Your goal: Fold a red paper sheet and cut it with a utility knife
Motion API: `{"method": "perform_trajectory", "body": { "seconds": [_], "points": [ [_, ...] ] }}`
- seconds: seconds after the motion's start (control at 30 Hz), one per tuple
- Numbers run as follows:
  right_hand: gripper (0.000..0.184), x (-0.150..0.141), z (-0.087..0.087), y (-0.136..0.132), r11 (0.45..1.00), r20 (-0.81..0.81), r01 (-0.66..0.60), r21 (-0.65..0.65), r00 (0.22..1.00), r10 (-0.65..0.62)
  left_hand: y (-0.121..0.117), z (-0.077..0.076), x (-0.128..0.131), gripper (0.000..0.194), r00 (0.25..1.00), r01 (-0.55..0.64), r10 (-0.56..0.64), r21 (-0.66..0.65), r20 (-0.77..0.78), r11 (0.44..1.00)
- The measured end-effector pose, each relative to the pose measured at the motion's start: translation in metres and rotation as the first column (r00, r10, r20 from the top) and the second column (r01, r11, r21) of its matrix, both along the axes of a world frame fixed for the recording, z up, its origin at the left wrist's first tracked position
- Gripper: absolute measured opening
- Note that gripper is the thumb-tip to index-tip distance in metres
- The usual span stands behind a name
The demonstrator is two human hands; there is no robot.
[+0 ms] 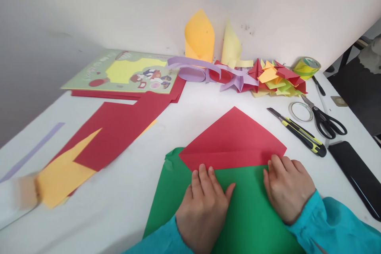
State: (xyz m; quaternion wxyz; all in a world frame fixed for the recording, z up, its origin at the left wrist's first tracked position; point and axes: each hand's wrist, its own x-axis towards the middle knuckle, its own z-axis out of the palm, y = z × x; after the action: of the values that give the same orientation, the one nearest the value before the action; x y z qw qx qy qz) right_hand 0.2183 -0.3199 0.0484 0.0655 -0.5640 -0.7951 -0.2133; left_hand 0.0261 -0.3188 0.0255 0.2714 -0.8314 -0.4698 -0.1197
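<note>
A red sheet of paper (pixel 233 137) lies over a larger green sheet (pixel 241 206), with a crease running across it near its lower edge. The red sheet comes to a point at the far side. My left hand (pixel 205 202) rests with fingers stretched out on its lower edge, thumb spread to the side over the green sheet. At the right end of that edge, my right hand (pixel 288 186) has its fingers curled and pressed together on the red paper. Both sleeves are teal. The green sheet's far left corner is crumpled.
Right of the paper lie a utility knife (pixel 297 131), scissors (pixel 326 121), a tape roll (pixel 301 111) and a black phone-like slab (pixel 355 178). Folded paper shapes (pixel 276 79) line the wall. Left are red paper (pixel 119 135), orange paper (pixel 65 174) and a green card (pixel 98 63).
</note>
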Motion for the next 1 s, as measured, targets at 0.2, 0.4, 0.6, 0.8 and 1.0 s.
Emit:
{"method": "perform_trajectory", "body": {
  "seconds": [0.2, 0.4, 0.6, 0.8, 1.0],
  "points": [
    [0.028, -0.008, -0.01, -0.002, 0.998, -0.054, -0.054, 0.042, 0.997, 0.056, 0.005, -0.002, 0.002, 0.043, 0.987, 0.135, -0.129, -0.065, 0.098, 0.989],
    [0.032, -0.017, -0.017, 0.0, 0.981, -0.19, -0.191, -0.007, 0.964, 0.187, 0.005, -0.013, 0.008, 0.036, 0.911, 0.376, -0.332, -0.161, 0.246, 0.912],
    [0.034, -0.013, -0.022, 0.001, 0.978, -0.221, -0.201, -0.051, 0.958, 0.185, 0.003, -0.013, 0.008, 0.033, 0.922, 0.362, -0.331, -0.143, 0.203, 0.921],
    [0.038, -0.011, -0.022, 0.0, 0.975, -0.205, -0.206, -0.085, 0.961, 0.185, 0.001, -0.014, 0.008, 0.028, 0.905, 0.385, -0.357, -0.088, 0.232, 0.919],
    [0.045, -0.011, -0.02, 0.0, 0.976, -0.204, -0.189, -0.105, 0.965, 0.165, 0.001, -0.014, 0.007, 0.027, 0.885, 0.418, -0.391, -0.059, 0.252, 0.907]
  ]
}}
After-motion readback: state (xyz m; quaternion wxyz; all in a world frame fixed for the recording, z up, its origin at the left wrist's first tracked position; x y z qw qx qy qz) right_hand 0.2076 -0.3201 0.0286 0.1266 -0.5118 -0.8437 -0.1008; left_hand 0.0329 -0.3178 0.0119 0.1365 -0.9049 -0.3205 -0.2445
